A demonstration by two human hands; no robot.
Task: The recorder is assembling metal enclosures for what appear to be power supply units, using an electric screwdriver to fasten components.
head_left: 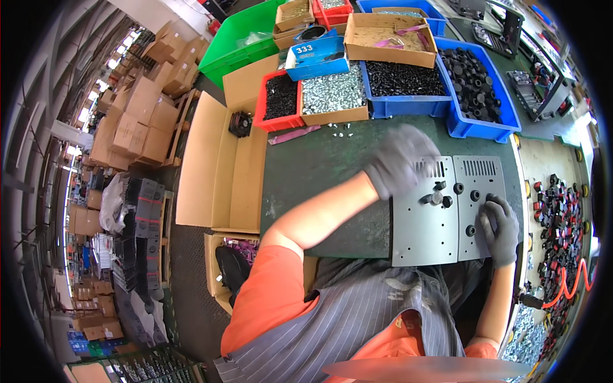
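Observation:
Two grey metal panels with slots and small holes lie side by side on the green table: a left panel (pixel 418 233) and a right panel (pixel 469 249). Several round black rubber-looking pieces sit on them, such as one black piece (pixel 470 230) on the right panel and a loose cluster (pixel 437 197) on the left. My left hand (pixel 402 163), in a grey glove, is above the left panel's slotted end; motion smears its fingers, and anything in them is hidden. Gloved too, my right hand (pixel 500 228) rests at the right panel's outer edge, thumb and fingers apart.
Beyond the panels stand a blue bin of black round pieces (pixel 476 86), a blue bin of black screws (pixel 402 105), a box of silvery hardware (pixel 333 92) and a red bin (pixel 281 99). An open cardboard box (pixel 211 166) is left of the green table (pixel 319 191).

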